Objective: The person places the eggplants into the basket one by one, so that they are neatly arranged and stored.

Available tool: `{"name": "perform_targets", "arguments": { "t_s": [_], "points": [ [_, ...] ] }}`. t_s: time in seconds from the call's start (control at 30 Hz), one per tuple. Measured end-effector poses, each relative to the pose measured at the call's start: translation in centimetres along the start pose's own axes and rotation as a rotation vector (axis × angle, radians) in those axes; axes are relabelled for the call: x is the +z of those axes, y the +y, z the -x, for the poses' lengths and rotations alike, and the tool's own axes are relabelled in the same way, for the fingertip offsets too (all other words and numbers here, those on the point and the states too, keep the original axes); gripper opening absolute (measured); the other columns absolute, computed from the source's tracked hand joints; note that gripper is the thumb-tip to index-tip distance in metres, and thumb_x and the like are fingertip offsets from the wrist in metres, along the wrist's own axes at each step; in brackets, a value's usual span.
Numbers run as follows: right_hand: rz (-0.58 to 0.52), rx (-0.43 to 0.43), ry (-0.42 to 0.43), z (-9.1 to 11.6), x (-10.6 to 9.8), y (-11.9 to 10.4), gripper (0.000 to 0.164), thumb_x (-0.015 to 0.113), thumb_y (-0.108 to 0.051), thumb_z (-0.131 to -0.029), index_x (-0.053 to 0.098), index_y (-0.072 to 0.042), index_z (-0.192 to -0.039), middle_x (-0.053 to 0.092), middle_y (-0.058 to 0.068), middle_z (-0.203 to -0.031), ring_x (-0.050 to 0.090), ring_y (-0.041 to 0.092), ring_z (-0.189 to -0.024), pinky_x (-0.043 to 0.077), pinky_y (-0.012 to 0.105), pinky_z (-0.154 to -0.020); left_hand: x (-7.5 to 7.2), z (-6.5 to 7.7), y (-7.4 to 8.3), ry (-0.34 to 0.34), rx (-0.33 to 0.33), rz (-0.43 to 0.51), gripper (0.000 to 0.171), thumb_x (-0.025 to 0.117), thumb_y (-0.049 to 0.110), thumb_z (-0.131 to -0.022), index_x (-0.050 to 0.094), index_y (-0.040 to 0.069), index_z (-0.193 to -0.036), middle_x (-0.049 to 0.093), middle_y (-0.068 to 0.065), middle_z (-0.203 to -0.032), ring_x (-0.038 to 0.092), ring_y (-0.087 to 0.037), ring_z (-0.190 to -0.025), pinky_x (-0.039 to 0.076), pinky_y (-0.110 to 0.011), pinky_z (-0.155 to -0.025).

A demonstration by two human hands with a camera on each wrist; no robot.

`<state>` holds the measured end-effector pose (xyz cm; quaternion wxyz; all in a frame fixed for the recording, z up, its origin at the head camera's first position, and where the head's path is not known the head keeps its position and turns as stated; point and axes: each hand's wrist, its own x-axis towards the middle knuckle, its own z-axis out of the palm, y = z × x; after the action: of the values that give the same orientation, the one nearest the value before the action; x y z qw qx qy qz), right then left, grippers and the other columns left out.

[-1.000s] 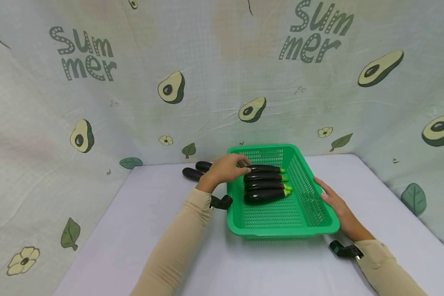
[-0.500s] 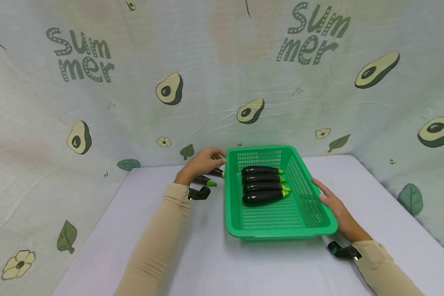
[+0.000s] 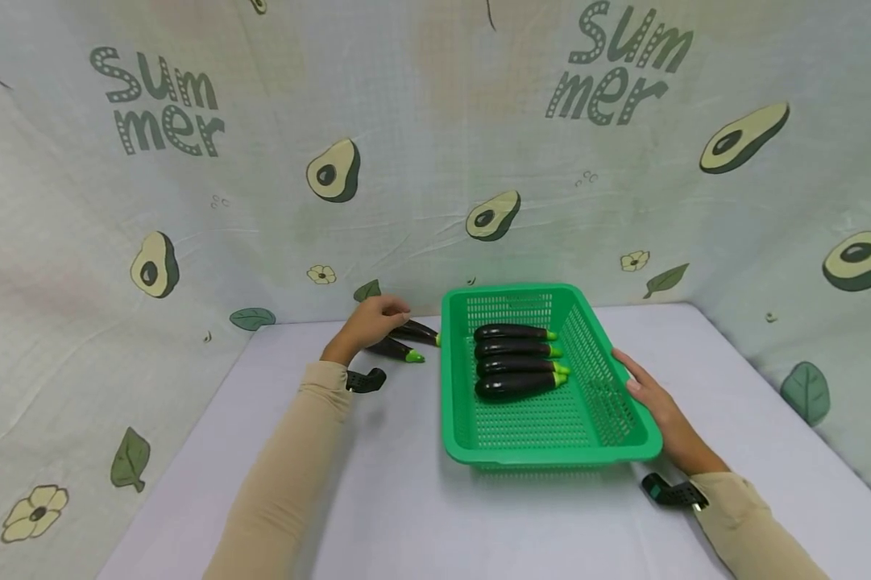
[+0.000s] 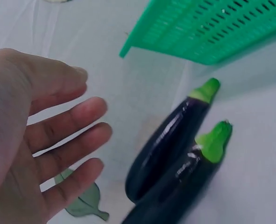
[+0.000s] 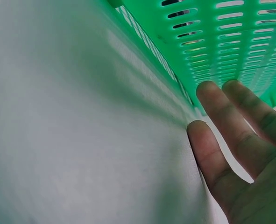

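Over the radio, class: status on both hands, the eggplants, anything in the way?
Right hand against side of green basket, four eggplants inside. Left hand near two eggplants outside, holding nothing. No obstruction seen between left hand and that pair.

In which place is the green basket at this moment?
In the head view, the green basket is right of the picture's centre, with two loose eggplants to its left and the person's right hand at its right side.

Person's left arm [image 3: 279, 475], beige-sleeved: extended forward; left grip [image 3: 372, 321], fingers [image 4: 72, 150] parted, slightly bent, thumb [image 4: 58, 78] partly over forefinger [image 4: 58, 101]. Right arm [image 3: 757, 524], beige-sleeved: angled forward and inward; right grip [image 3: 658, 401], fingers nearly straight, slightly spread, palm partly in view.
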<state>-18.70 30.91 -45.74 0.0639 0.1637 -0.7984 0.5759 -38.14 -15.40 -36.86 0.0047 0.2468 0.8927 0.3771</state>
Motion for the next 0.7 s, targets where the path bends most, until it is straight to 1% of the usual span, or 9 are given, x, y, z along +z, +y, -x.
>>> {"name": "perform_targets", "arguments": {
  "t_s": [0.1, 0.17, 0.23, 0.37, 0.47, 0.6, 0.7],
  "points": [
    [0.006, 0.01, 0.009, 0.1, 0.1, 0.1, 0.053, 0.027, -0.025, -0.111, 0.015, -0.022, -0.163, 0.016, 0.001, -0.164, 0.032, -0.001, -0.128, 0.033, 0.011, -0.091, 0.0, 0.3, -1.3, 0.053, -0.05, 0.025, 0.028, 0.061, 0.025, -0.101, 0.068, 0.008, -0.123, 0.066, -0.009, -0.121, 0.059, -0.027, -0.114, 0.049, -0.047, -0.095],
    [0.004, 0.011, 0.006, 0.1, 0.1, 0.2, 0.053, 0.027, -0.026, -0.111, 0.015, -0.023, -0.163, 0.015, 0.003, -0.165, 0.031, -0.002, -0.129, 0.032, 0.011, -0.091, -0.1, 0.6, -2.5, 0.068, -0.082, 0.069, 0.029, 0.061, 0.025, -0.101, 0.067, 0.009, -0.124, 0.065, -0.009, -0.123, 0.058, -0.028, -0.116, 0.048, -0.048, -0.096],
    [-0.003, 0.012, 0.003, 0.1, 0.2, 0.2, 0.053, 0.027, -0.026, -0.112, 0.014, -0.023, -0.163, 0.013, 0.005, -0.165, 0.03, -0.003, -0.13, 0.032, 0.011, -0.092, -0.3, 0.9, -3.5, 0.069, -0.109, 0.108, 0.031, 0.061, 0.026, -0.102, 0.065, 0.008, -0.127, 0.064, -0.009, -0.125, 0.057, -0.028, -0.117, 0.047, -0.048, -0.097],
    [-0.01, 0.012, 0.002, 0.1, 0.2, 0.0, 0.053, 0.027, -0.026, -0.112, 0.014, -0.021, -0.163, 0.011, 0.012, -0.165, 0.031, -0.001, -0.13, 0.033, 0.012, -0.092, -0.6, 0.9, -5.0, 0.064, -0.121, 0.14, 0.035, 0.061, 0.024, -0.102, 0.063, 0.004, -0.131, 0.063, -0.01, -0.127, 0.056, -0.029, -0.118, 0.045, -0.049, -0.099],
    [-0.011, 0.023, -0.001, 0.1, 0.2, -0.1, 0.053, 0.027, -0.027, -0.111, 0.014, -0.023, -0.163, 0.009, 0.016, -0.165, 0.029, -0.001, -0.132, 0.032, 0.011, -0.093, -0.8, 0.9, -5.9, 0.082, -0.125, 0.146, 0.036, 0.062, 0.023, -0.102, 0.062, 0.003, -0.132, 0.062, -0.012, -0.127, 0.056, -0.03, -0.119, 0.044, -0.05, -0.101],
    [-0.028, 0.037, -0.014, 0.0, 0.2, -0.2, 0.054, 0.027, -0.028, -0.111, 0.013, -0.025, -0.163, 0.006, 0.016, -0.166, 0.023, -0.002, -0.137, 0.03, 0.008, -0.094, -0.8, 0.6, -7.0, 0.104, -0.135, 0.169, 0.038, 0.063, 0.023, -0.101, 0.062, 0.003, -0.133, 0.061, -0.012, -0.129, 0.055, -0.03, -0.121, 0.043, -0.05, -0.102],
    [-0.033, 0.037, -0.016, 0.1, 0.2, -0.3, 0.054, 0.027, -0.027, -0.111, 0.013, -0.025, -0.163, 0.005, 0.016, -0.166, 0.021, -0.001, -0.138, 0.029, 0.008, -0.095, -0.7, 0.4, -7.6, 0.112, -0.145, 0.185, 0.039, 0.065, 0.023, -0.1, 0.062, 0.003, -0.133, 0.059, -0.012, -0.134, 0.052, -0.032, -0.125, 0.042, -0.052, -0.104]
  ]
}}
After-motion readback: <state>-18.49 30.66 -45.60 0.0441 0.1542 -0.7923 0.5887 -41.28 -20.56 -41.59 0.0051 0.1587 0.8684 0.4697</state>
